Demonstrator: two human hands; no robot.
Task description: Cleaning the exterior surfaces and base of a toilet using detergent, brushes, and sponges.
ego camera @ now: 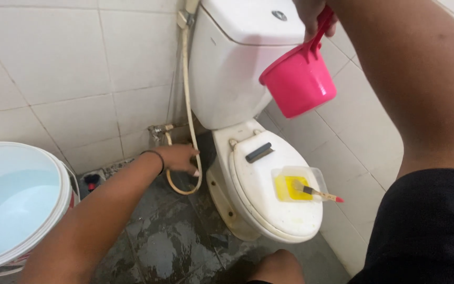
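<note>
One pink dipper (299, 81) in right grip (311, 18)

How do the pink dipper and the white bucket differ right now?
The pink dipper hangs in the air from the right hand; the white bucket stands on the floor. The dipper is small, with a handle; the bucket is far larger and holds water. Both are round, open-topped containers.
</note>
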